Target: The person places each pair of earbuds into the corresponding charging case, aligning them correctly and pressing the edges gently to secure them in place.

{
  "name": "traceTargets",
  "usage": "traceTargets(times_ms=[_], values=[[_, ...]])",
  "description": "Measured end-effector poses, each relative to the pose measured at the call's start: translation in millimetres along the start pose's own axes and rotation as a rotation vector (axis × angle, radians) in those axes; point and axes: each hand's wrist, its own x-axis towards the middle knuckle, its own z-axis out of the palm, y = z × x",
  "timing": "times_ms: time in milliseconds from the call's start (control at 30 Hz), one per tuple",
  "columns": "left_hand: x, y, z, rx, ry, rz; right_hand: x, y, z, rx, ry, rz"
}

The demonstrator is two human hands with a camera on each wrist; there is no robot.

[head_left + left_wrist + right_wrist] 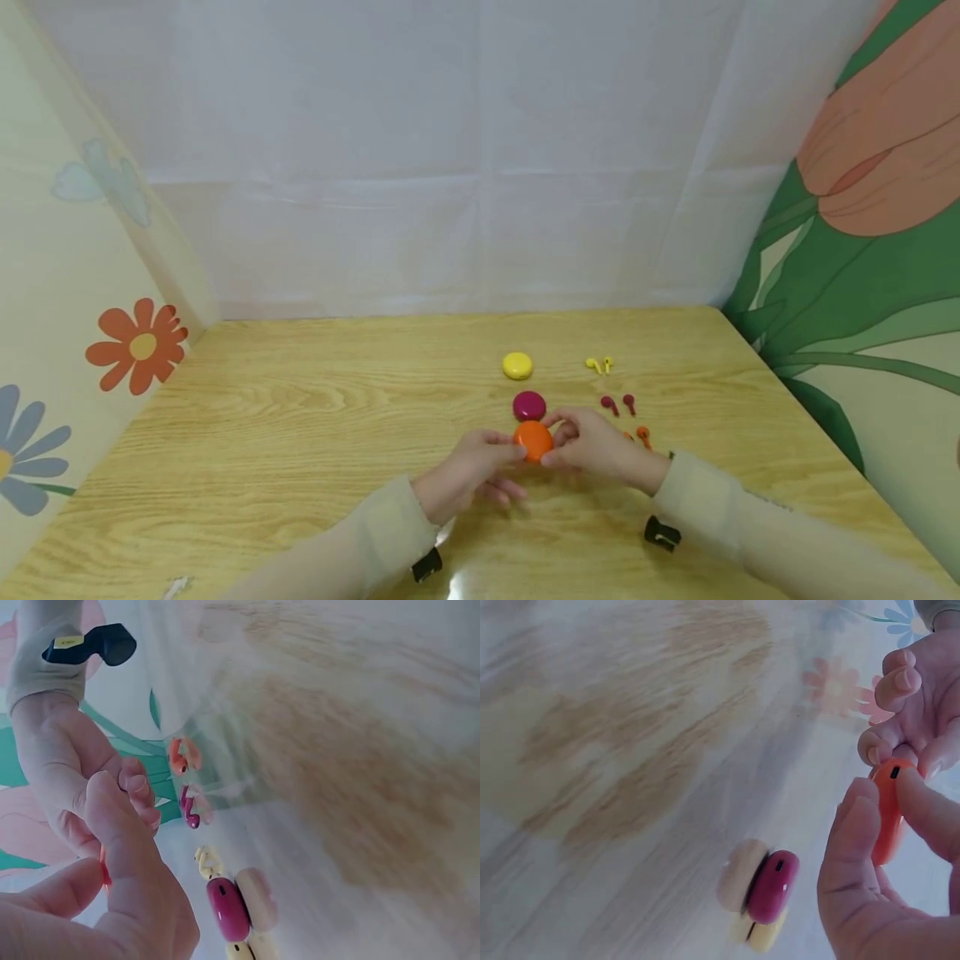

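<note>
Both hands hold an orange round earbud case point(533, 441) above the table. My left hand point(480, 462) pinches its left side between thumb and fingers. On the opposite side, the thumb and fingers of my right hand point(596, 446) grip it. A small dark slot shows on the case's edge in the right wrist view, while the left wrist view has it mostly hidden behind the left fingers. Just behind it on the table sits a magenta case point(529, 406). Orange earbuds point(643, 435) lie by the right wrist, partly covered by that hand.
Farther back stands a yellow case point(517, 365). To the right lie yellow earbuds point(593, 365) and magenta earbuds point(609, 404). A white sheet point(480, 167) backs the wooden table point(300, 400), with flower-printed panels at both sides.
</note>
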Motion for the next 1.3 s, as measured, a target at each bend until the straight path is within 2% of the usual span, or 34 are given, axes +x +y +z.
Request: traceTargets(times_ms=[167,300,467,733,933,1300], values=[[-2.6,3.6,-1.8,-0.015,0.003,0.013,2.2,-3.3,1.2,0.016,0.027,0.007],[-3.1,6.8,-6.1,-0.043,-0.027,0.023,3.5,-7.9,0.6,0.018,0.047,0.009],[-1.1,13.4,-12.0,-0.052,-0.053,0.052,4.8,-14.7,0.2,0.011,0.092,-0.034],[-0.3,19.7,-14.7,-0.054,-0.032,0.115,6.5,-23.7,2.9,-0.026,0.161,-0.123],[0.0,26.4,-17.8,-0.018,-0.006,0.172,4.6,-33.5,2.0,-0.023,0.202,-0.111],[-2.7,32.7,-17.9,0.012,-0.005,0.198,1.1,-37.3,1.5,0.023,0.219,-0.116]])
